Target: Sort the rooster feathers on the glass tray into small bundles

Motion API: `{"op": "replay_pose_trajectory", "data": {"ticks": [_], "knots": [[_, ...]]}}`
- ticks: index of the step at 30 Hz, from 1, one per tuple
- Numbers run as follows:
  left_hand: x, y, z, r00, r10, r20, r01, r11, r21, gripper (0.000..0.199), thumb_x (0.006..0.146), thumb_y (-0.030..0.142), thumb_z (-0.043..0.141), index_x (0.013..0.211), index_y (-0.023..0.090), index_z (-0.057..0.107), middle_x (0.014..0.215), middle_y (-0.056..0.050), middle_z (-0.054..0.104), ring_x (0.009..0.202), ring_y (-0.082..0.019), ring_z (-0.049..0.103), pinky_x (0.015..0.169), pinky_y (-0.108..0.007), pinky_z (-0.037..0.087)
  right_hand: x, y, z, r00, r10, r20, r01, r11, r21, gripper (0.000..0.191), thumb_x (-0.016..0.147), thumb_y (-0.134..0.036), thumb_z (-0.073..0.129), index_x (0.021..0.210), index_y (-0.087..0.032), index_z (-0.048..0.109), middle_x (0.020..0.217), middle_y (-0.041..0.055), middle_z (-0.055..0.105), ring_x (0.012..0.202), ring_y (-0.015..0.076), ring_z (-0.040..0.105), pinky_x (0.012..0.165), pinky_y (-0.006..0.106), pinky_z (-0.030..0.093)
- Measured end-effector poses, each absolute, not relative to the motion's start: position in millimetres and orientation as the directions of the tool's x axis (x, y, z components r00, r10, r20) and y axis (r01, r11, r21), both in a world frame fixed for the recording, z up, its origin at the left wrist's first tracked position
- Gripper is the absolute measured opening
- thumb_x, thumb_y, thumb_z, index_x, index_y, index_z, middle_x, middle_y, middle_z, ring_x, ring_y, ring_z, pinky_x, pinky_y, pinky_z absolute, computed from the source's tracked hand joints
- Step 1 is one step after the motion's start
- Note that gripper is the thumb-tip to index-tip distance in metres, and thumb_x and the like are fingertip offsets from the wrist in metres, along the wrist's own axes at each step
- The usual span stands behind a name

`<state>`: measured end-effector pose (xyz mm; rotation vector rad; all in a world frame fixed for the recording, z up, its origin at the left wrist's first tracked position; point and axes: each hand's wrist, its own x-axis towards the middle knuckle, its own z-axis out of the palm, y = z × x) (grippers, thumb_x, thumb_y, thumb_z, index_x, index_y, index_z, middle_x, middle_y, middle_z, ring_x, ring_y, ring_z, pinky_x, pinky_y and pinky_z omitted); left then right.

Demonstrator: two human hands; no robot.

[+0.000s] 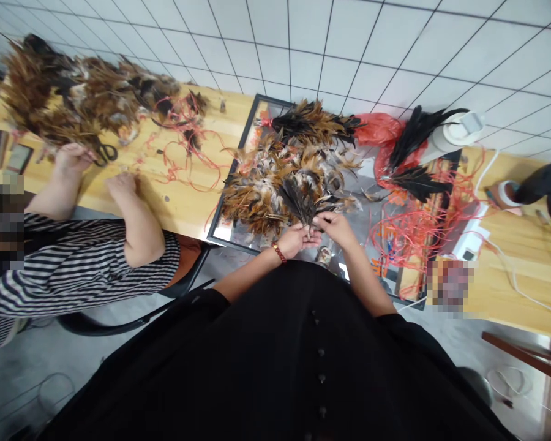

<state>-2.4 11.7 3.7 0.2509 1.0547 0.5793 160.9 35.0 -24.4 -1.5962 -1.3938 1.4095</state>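
Feather bunch (298, 199) fanned away from me, dark tips toward the wall, I hold its gathered stems in my left hand (299, 240), palm up, fingers curled closed around the base. My right hand (334, 228) meets it there, thumb and finger drawn together against the stems; whether they pinch a quill, I cannot tell. The bunch sits just above the near side of a black-framed glass table (234, 246), in front of a brown pile (250, 205). I judge it almost weightless, springy along the quills, soft and easily ruffled at the vanes, the smooth shafts apt to slide over one another; the place to grip is low, where the stems meet, clear of the plumes. Red string (397, 239) tangles across the glass to my right, below black plumes (420, 184) and a red bag (381, 130). White tiles (303, 55) line the wall beyond. To my left, at a wooden table (179, 208), a co-worker in a striped top (105, 257) sits with hands near black-handled scissors (105, 153).
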Motion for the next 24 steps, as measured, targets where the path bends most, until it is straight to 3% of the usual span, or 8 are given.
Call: {"op": "replay_pose_trajectory", "data": {"ticks": [4, 7, 10, 12, 15, 18, 21, 24], "knots": [[-6.9, 10.9, 3.2, 0.319, 0.612, -0.724, -0.317, 0.789, 0.527, 0.017, 0.096, 0.024, 0.055, 0.083, 0.014, 0.055, 0.059, 0.002, 0.054, 0.050, -0.010, 0.058, 0.052, -0.021, 0.048, 174.4, 38.1, -31.0, 0.097, 0.959, -0.267, 0.477, -0.280, -0.833, 0.040, 0.075, -0.047, 0.065, 0.105, -0.020, 0.070, 0.098, 0.0094, 0.070, 0.086, 0.0228, 0.062, 0.089, 0.042, 0.050], [-9.4, 6.7, -1.5, 0.373, 0.596, -0.711, -0.287, 0.803, 0.523, 0.018, 0.094, 0.029, 0.059, 0.083, 0.015, 0.054, 0.054, 0.007, 0.042, 0.043, -0.007, 0.045, 0.043, -0.017, 0.035, 163.0, 29.8, -30.1, -0.165, 0.893, -0.418, 0.290, -0.361, -0.886, 0.038, 0.080, -0.057, 0.060, 0.093, -0.021, 0.067, 0.086, 0.0049, 0.068, 0.082, 0.0203, 0.061, 0.081, 0.037, 0.051], [-10.8, 1.0, -4.6, 0.483, 0.508, -0.713, -0.177, 0.855, 0.488, 0.025, 0.090, 0.035, 0.065, 0.081, 0.015, 0.052, 0.054, 0.007, 0.041, 0.043, -0.007, 0.044, 0.042, -0.018, 0.033, 143.7, 23.4, -27.7, -0.376, 0.796, -0.474, 0.181, -0.439, -0.880, 0.046, 0.082, -0.064, 0.056, 0.068, -0.020, 0.057, 0.061, 0.0000, 0.059, 0.064, 0.0154, 0.054, 0.066, 0.030, 0.049], [-12.1, -0.4, -2.4, 0.485, 0.514, -0.708, -0.186, 0.851, 0.491, 0.029, 0.088, 0.038, 0.068, 0.079, 0.016, 0.051, 0.055, 0.007, 0.041, 0.044, -0.006, 0.042, 0.043, -0.017, 0.032, 140.2, 28.7, -27.7, -0.398, 0.783, -0.478, 0.199, -0.435, -0.878, 0.043, 0.081, -0.059, 0.060, 0.064, -0.019, 0.056, 0.056, -0.0016, 0.056, 0.060, 0.0139, 0.052, 0.064, 0.028, 0.047], [-16.2, 4.0, 7.1, 0.369, 0.629, -0.685, -0.346, 0.776, 0.527, 0.028, 0.091, 0.037, 0.064, 0.079, 0.017, 0.048, 0.058, 0.007, 0.042, 0.044, -0.004, 0.037, 0.042, -0.015, 0.026, 156.3, 50.8, -31.4, -0.236, 0.852, -0.467, 0.321, -0.385, -0.865, 0.022, 0.087, -0.037, 0.059, 0.081, -0.018, 0.068, 0.078, 0.0020, 0.069, 0.075, 0.0155, 0.060, 0.075, 0.029, 0.048], [-21.1, 11.7, 16.9, 0.227, 0.710, -0.667, -0.447, 0.684, 0.576, 0.025, 0.093, 0.036, 0.061, 0.082, 0.017, 0.049, 0.065, 0.004, 0.050, 0.049, -0.006, 0.044, 0.044, -0.017, 0.032, 179.5, 72.4, -38.3, 0.007, 0.913, -0.407, 0.706, -0.293, -0.645, 0.022, 0.087, -0.019, 0.057, 0.101, -0.019, 0.074, 0.099, 0.0075, 0.072, 0.093, 0.0207, 0.064, 0.086, 0.033, 0.047], [-23.7, 16.2, 21.0, 0.141, 0.720, -0.679, -0.479, 0.650, 0.590, 0.023, 0.094, 0.035, 0.060, 0.083, 0.017, 0.052, 0.065, 0.003, 0.050, 0.050, -0.006, 0.045, 0.044, -0.018, 0.032, 187.6, 79.1, -44.4, -0.083, 0.923, -0.375, 0.920, -0.073, -0.384, 0.034, 0.087, -0.018, 0.058, 0.117, -0.024, 0.073, 0.116, 0.0114, 0.069, 0.107, 0.0265, 0.062, 0.091, 0.037, 0.046], [-23.8, 17.1, 22.0, 0.082, 0.709, -0.700, -0.503, 0.636, 0.585, 0.021, 0.094, 0.031, 0.061, 0.083, 0.016, 0.052, 0.062, 0.004, 0.048, 0.047, -0.005, 0.040, 0.042, -0.017, 0.025, 186.0, 74.9, -45.1, -0.187, 0.910, -0.369, 0.963, 0.095, -0.254, 0.030, 0.089, -0.023, 0.058, 0.114, -0.022, 0.074, 0.124, 0.0151, 0.065, 0.116, 0.0311, 0.056, 0.095, 0.041, 0.044]]}}
